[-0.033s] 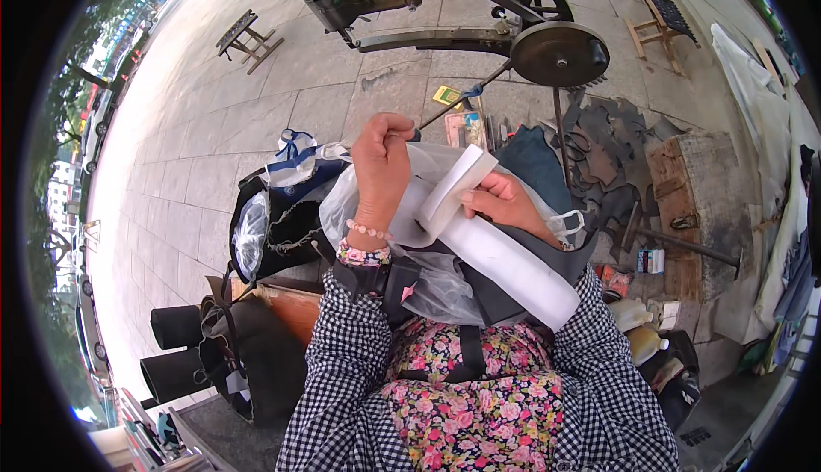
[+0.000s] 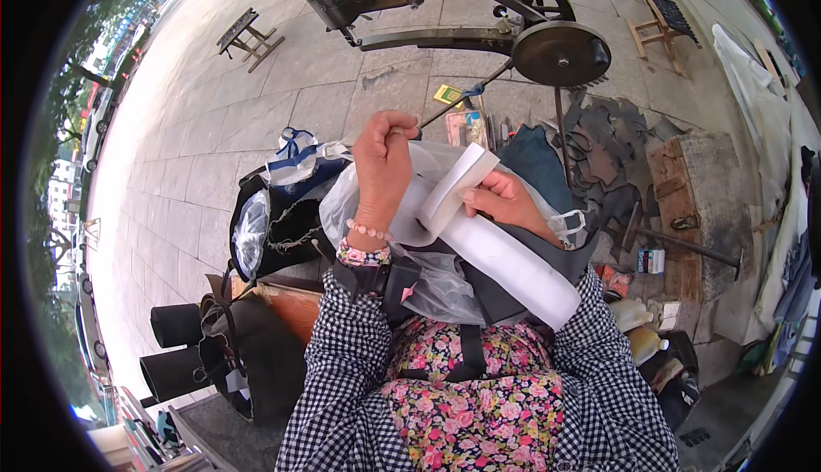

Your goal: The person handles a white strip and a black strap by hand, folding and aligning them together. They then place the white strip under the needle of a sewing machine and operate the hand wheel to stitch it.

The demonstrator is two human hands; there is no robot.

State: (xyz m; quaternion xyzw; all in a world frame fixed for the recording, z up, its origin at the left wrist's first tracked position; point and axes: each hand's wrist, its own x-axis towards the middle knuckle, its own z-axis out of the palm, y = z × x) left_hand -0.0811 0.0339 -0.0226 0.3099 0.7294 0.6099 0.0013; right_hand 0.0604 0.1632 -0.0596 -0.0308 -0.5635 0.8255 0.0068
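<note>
While the right hand (image 2: 517,203) pinches a flap (image 2: 462,181), I see the white roll (image 2: 517,274) slant near-right from it, the left hand (image 2: 382,164) curled, hold unclear.

The white roll (image 2: 513,271) looks smooth and matt, the clear bag (image 2: 251,234) at nine o'clock glossy plastic, the wheel (image 2: 547,55) at one o'clock metal, the box (image 2: 714,203) at three rough wood.
</note>
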